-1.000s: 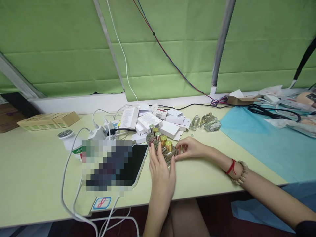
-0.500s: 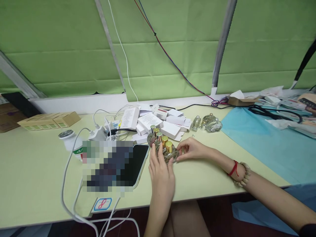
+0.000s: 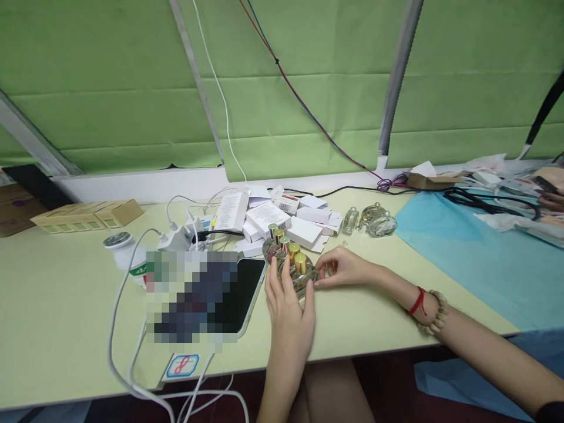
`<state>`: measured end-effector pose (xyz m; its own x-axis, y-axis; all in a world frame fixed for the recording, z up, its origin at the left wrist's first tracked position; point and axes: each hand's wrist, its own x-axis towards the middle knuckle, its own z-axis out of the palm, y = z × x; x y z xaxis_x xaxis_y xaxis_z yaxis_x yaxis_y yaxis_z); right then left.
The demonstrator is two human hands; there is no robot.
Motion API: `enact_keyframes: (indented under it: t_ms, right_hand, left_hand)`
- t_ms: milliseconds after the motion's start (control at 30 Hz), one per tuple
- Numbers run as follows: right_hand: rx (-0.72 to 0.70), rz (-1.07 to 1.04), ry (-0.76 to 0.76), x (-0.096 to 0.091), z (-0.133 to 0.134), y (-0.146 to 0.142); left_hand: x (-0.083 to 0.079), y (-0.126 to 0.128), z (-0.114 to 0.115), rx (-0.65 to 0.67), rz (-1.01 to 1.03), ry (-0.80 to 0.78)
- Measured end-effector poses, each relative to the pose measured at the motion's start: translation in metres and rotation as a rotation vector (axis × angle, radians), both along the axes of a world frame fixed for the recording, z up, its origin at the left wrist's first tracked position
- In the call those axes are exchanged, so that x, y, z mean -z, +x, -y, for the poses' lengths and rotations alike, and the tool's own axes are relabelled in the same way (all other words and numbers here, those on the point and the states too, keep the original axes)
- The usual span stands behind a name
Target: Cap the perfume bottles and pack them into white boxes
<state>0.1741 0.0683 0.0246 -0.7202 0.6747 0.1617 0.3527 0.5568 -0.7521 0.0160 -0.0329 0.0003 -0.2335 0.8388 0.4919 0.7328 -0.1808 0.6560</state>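
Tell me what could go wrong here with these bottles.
The capped bottles stand packed close between the left hand and the right hand, so an uneven push might topple one against its neighbours.
The phone lies close beside them; a bottle tipping that way could hit it.
A white cable loops over the front edge of the table; if snagged, it could tug the plugs.

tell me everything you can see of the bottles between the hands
The bottles look like clear glass and stand close together on the table, in a diagonal row running far left to near right. Five shiny caps point up, some gold, some silver. The left hand rests against them; the right hand has fingertips at their right side.
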Motion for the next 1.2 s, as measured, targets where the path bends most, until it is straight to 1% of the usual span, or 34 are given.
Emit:
enact_keyframes:
  t_ms: [200,533,667,1033,1200]
  right_hand:
    - [0.010,-0.008,-0.004,-0.0014,0.0020,-0.0002]
    - [0.034,-0.008,-0.017,-0.0015,0.0036,-0.0005]
    - [0.030,-0.015,-0.024,-0.0012,0.0023,-0.0004]
    - [0.026,-0.004,0.000,-0.0032,0.0030,0.0007]
    - [0.057,-0.026,0.064,-0.0009,0.0012,0.0012]
  left_hand:
    - [-0.0036,-0.0005,0.0009,-0.016,-0.003,-0.039]
    - [-0.0025,-0.0009,0.0000,0.020,0.052,0.016]
    - [-0.0026,-0.0015,0.0003,0.042,0.056,-0.010]
    - [-0.0003,-0.0023,0.0007,0.042,-0.022,0.016]
    - [0.0042,-0.0042,-0.0037,0.023,-0.091,0.081]
